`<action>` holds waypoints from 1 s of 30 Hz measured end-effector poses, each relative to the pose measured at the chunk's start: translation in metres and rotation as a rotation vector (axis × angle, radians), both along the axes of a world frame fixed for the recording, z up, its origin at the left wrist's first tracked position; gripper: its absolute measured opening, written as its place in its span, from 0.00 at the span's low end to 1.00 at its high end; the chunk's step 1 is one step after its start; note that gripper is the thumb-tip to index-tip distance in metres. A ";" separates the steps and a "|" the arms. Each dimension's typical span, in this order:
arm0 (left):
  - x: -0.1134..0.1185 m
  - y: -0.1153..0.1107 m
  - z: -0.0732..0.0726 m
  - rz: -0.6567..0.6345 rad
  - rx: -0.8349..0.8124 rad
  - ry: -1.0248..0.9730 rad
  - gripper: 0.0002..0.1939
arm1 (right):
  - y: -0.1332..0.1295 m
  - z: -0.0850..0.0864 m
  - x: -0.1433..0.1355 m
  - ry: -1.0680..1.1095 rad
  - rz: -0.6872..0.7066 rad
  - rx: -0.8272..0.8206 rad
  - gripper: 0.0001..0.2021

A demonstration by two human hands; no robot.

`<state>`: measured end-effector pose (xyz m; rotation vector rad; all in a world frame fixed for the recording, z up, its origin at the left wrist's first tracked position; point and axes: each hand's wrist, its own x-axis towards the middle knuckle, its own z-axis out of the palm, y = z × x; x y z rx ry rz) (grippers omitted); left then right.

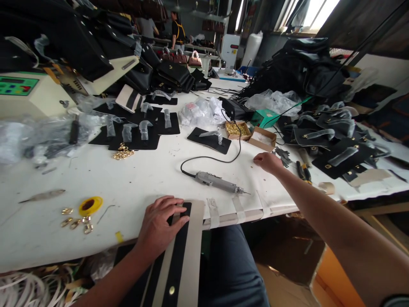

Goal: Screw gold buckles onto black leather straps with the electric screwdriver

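My left hand lies on a beige panel with black straps, its fingers spread and the thumb and fingertips resting on a black strap. The panel slopes over the table's front edge towards my lap, and a gold stud shows low on the strap. Further right, my right hand is low over the white table, its fingers closed together; what they hold, if anything, is hidden. A tiny gold piece is close to those fingers. Between the hands lies a grey electric screwdriver with its bit pointing right.
Open boxes of gold fittings and small clear pieces stand behind my right hand. Pliers lie to its right. Black flaps with wrapped handles cover the back left. Gold clasps surround a yellow tape roll.
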<state>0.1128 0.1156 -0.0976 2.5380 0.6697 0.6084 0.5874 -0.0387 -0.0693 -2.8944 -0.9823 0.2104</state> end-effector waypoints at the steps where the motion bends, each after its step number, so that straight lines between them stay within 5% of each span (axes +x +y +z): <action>1: 0.000 0.000 0.000 -0.003 0.000 0.001 0.07 | 0.001 0.000 0.001 -0.001 0.001 -0.013 0.12; 12: 0.000 -0.002 0.001 0.013 0.004 0.008 0.07 | 0.030 0.009 0.012 -0.005 0.112 -0.125 0.07; 17: -0.001 -0.001 0.000 0.002 0.011 0.013 0.07 | 0.021 0.012 0.006 -0.015 0.101 -0.067 0.06; 24: -0.001 -0.001 0.001 -0.004 0.008 -0.003 0.06 | -0.026 -0.016 -0.039 -0.069 0.102 0.159 0.13; 30: 0.000 -0.002 0.002 -0.007 0.012 -0.011 0.05 | -0.034 -0.035 -0.055 -0.175 0.127 0.276 0.13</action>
